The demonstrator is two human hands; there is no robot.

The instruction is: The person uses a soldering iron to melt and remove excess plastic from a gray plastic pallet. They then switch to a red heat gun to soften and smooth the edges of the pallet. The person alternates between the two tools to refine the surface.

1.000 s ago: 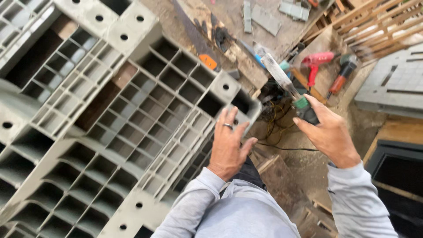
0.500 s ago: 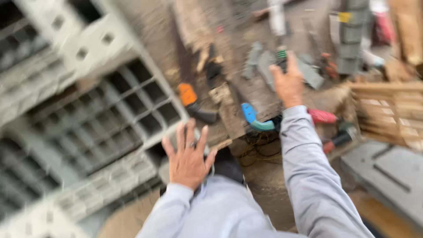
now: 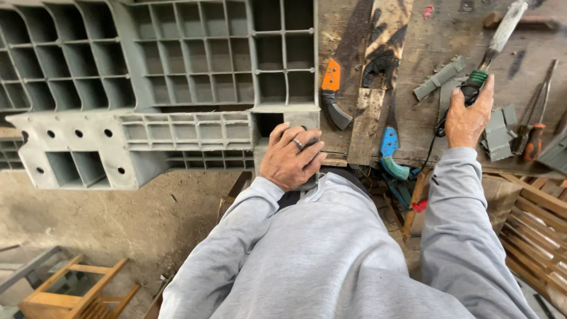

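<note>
Just left of the frame's centre, the left hand (image 3: 291,156) lies palm down with its fingers curled over the lower right corner of a large grey plastic pallet (image 3: 159,88), which fills the upper left of the frame with its grid of open cells facing the camera. A ring shows on one finger, and the grey sleeve runs down from the wrist toward the bottom of the frame. The right hand (image 3: 468,118), at the upper right, reaches out on a nearly straight arm and is closed around the dark handle of a long tool (image 3: 493,50) with a green band, whose pale shaft slants up to the top right edge. The two hands are well apart. Between them, on a scorched wooden workbench (image 3: 425,41), lie an orange-handled saw (image 3: 333,88) and, lower and further right, a blue-handled saw (image 3: 390,147) near the bench edge. Grey plastic offcuts (image 3: 440,77) lie just beside the right hand, and a red-handled screwdriver (image 3: 534,139) lies at the right edge. A wooden chair frame (image 3: 74,289) stands on the floor at the lower left.
</note>
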